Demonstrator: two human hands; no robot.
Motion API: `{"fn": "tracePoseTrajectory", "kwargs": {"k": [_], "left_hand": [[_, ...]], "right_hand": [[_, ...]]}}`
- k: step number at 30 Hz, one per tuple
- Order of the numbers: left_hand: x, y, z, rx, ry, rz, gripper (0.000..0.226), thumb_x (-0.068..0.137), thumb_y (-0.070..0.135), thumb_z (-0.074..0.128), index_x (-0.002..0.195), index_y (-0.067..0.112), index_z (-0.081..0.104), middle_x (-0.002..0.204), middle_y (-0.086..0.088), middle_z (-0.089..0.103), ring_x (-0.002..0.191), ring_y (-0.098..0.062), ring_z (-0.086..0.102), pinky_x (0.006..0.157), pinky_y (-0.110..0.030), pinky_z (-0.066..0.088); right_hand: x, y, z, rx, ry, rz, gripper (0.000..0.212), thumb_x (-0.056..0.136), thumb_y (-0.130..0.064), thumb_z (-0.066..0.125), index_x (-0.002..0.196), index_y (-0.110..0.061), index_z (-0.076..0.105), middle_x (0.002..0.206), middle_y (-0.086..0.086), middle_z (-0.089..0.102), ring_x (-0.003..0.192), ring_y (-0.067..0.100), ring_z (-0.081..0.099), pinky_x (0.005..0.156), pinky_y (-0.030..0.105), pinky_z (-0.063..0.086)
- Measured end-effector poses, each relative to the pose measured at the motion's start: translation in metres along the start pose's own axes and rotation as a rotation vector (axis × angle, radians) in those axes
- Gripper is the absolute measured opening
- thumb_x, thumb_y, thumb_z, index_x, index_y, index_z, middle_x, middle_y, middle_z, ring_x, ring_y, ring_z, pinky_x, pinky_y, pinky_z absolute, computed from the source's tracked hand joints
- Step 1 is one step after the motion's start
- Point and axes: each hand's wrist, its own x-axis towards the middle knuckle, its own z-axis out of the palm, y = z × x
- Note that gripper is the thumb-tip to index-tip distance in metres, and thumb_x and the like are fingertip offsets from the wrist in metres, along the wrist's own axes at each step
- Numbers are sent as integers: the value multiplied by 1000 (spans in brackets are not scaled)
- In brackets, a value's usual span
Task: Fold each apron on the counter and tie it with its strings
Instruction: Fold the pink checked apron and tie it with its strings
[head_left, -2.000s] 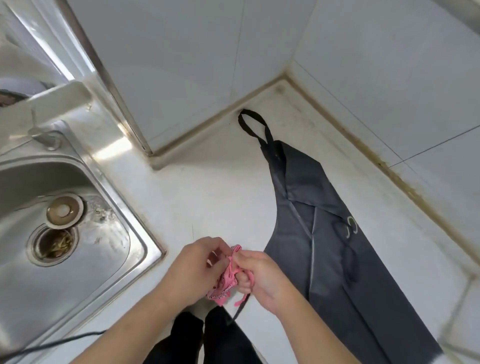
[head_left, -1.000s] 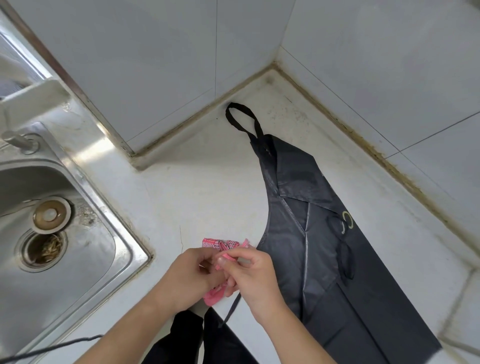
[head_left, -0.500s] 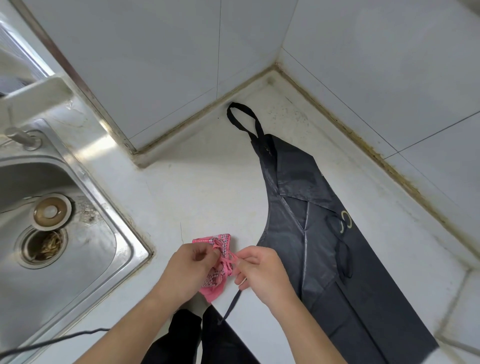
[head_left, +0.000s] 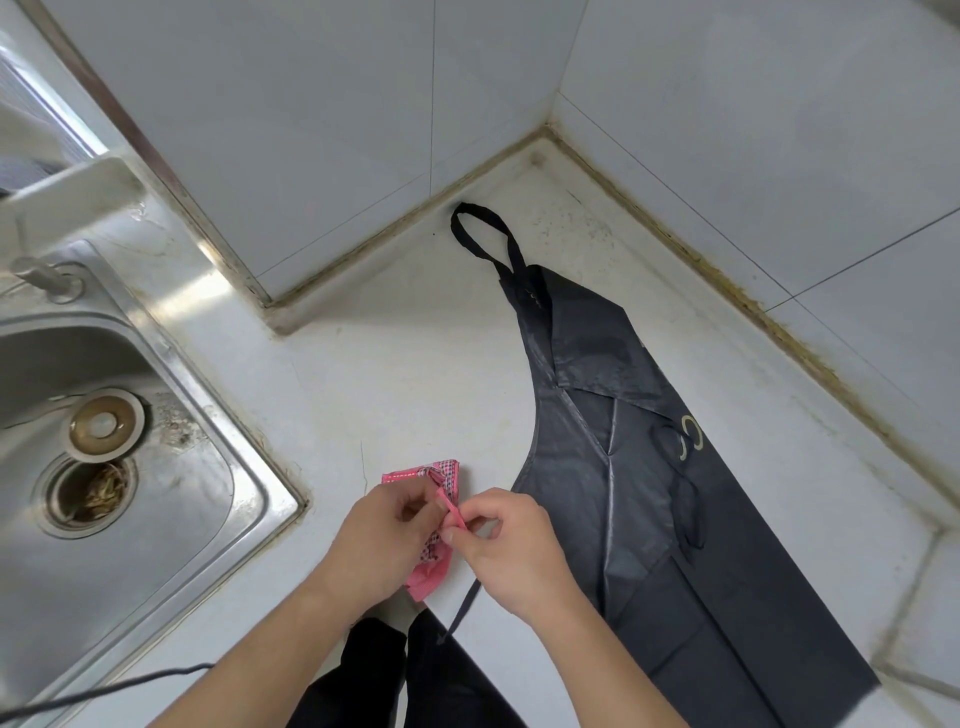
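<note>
A small pink checked apron (head_left: 435, 566), folded into a tight bundle, lies at the counter's front edge between my hands. My left hand (head_left: 382, 545) holds the bundle, fingers curled over it. My right hand (head_left: 506, 551) pinches a pink string (head_left: 451, 506) of that bundle between thumb and forefinger. A black apron (head_left: 613, 441) lies spread flat on the white counter (head_left: 395, 384) to the right, its neck loop (head_left: 480, 234) pointing into the back corner. One of its thin black strings (head_left: 465, 605) hangs off the counter edge below my right hand.
A steel sink (head_left: 208, 499) with a drain strainer (head_left: 88, 493) sits to the left, its tap base (head_left: 47, 275) behind it. Tiled walls close the counter at the back and right. A dark cable (head_left: 104, 693) runs along the lower left.
The pink bundle has gone from lifted in my hands down onto the counter. My hands stay close together working its string, and my right hand now pinches the string end.
</note>
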Motion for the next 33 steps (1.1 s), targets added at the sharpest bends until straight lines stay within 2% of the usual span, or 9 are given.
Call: {"fn": "tracePoseTrajectory", "kwargs": {"k": [5, 9, 13, 18, 23, 26, 29, 32, 33], "left_hand": [[-4, 0, -3, 349, 177, 233, 31, 96, 39, 54, 69, 33, 69, 70, 14, 67, 81, -7, 59, 73, -28, 46], [-2, -2, -6, 188, 97, 104, 34, 101, 24, 62, 69, 33, 70, 70, 6, 68, 66, -7, 65, 59, -20, 48], [-4, 0, -8, 78, 40, 72, 30, 104, 23, 61, 77, 18, 72, 59, -4, 67, 49, -19, 56, 50, -17, 43], [-5, -3, -8, 93, 31, 96, 25, 102, 26, 64, 81, 32, 76, 71, 4, 71, 58, -12, 65, 62, -28, 55], [-6, -4, -5, 45, 42, 117, 25, 98, 20, 68, 86, 39, 78, 92, 13, 73, 85, -6, 70, 80, -28, 57], [-7, -1, -3, 6, 64, 100, 24, 99, 20, 67, 87, 37, 79, 89, 13, 76, 85, -6, 71, 80, -29, 57], [-9, -1, -3, -69, 59, 74, 21, 100, 20, 66, 89, 30, 80, 84, 7, 78, 81, -12, 74, 79, -36, 60], [-7, -6, -4, -99, 61, 51, 19, 99, 20, 65, 91, 29, 80, 83, 2, 78, 82, -21, 73, 80, -41, 58], [-7, -8, -5, -96, 57, 48, 18, 99, 20, 65, 92, 28, 80, 83, 2, 78, 82, -22, 73, 81, -42, 58]], "right_hand": [[2, 4, 16, -116, 83, -65, 11, 90, -25, 74, 79, -27, 72, 84, -12, 68, 62, 7, 58, 60, 25, 49], [2, 7, 26, -113, 149, -89, 12, 89, -24, 76, 79, -28, 71, 80, -10, 66, 70, 14, 65, 68, 33, 57], [3, 7, 27, 83, 151, 0, 25, 85, -19, 79, 92, -35, 60, 83, -7, 69, 72, 13, 68, 68, 30, 60], [8, 4, 24, -16, 140, -74, 24, 84, -12, 73, 96, -32, 68, 98, -11, 61, 76, 12, 67, 71, 16, 54], [6, 7, 31, -207, 131, -184, 18, 88, -9, 59, 92, -24, 66, 92, -19, 49, 80, 5, 56, 69, 9, 43], [3, 5, 34, -221, 185, -194, 25, 89, -7, 58, 81, -30, 56, 83, -18, 45, 75, 2, 50, 65, 8, 38], [5, 6, 34, -149, 215, -142, 35, 89, -9, 63, 66, -32, 49, 67, -10, 46, 70, 9, 50, 61, 14, 39], [7, 8, 31, 53, 118, 3, 13, 91, -16, 67, 80, -22, 63, 67, 8, 61, 58, 22, 62, 58, 40, 57], [7, 7, 28, 144, 66, 64, 11, 92, -15, 69, 84, -20, 64, 69, 10, 64, 54, 25, 65, 54, 41, 58]]}}
